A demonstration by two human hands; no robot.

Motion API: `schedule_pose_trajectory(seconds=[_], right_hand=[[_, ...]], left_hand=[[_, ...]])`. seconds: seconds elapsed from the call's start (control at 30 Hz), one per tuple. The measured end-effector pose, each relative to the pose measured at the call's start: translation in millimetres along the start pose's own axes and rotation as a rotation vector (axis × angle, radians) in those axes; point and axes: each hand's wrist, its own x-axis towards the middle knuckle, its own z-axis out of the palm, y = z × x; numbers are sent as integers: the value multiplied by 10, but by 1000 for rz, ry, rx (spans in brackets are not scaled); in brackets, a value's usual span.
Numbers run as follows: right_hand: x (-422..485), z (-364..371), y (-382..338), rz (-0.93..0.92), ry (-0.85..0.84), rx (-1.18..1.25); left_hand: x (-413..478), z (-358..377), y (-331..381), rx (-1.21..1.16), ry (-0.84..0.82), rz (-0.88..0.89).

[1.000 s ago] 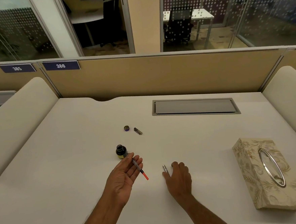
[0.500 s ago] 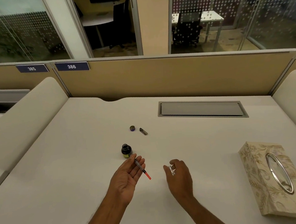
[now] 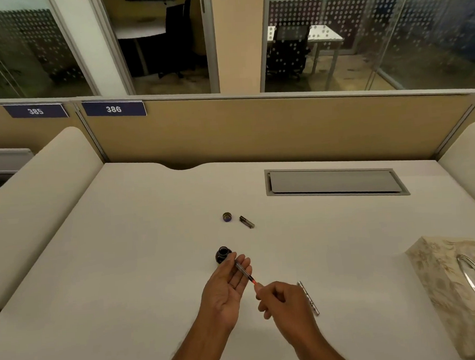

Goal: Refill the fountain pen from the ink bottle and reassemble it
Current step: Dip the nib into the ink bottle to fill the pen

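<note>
An open dark ink bottle [image 3: 222, 255] stands on the white desk [image 3: 141, 271]. Just in front of it my left hand [image 3: 227, 288] lies palm up, its thumb pinning the thin pen section [image 3: 243, 272] across the fingers, red end pointing right. My right hand [image 3: 281, 302] is curled, fingertips touching that red end. The silver pen barrel [image 3: 309, 298] sticks out along its right side and seems to be held. Farther back lie the round bottle cap [image 3: 227, 216] and the short dark pen cap [image 3: 247, 222].
A patterned tissue box [image 3: 446, 286] with a metal-rimmed slot sits at the right front. A grey cable hatch [image 3: 335, 181] is set into the desk at the back right. A tan partition [image 3: 255, 128] closes the far edge, with padded side panels on both sides.
My right hand picked the silver barrel up off the desk and moved left until its fingertips met the red end of the pen section. The left hand kept its hold.
</note>
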Motion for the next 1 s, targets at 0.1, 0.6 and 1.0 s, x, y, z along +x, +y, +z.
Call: schedule_pose_trajectory(seconds=[0.1, 0.6, 1.0], right_hand=[[81, 176, -61, 23, 103, -4], [496, 393, -172, -182, 338, -353], [682, 432, -284, -444, 297, -570]], left_hand=[[153, -55, 105, -30, -23, -76], [524, -114, 171, -150, -62, -289], [593, -76, 152, -265, -61, -310]])
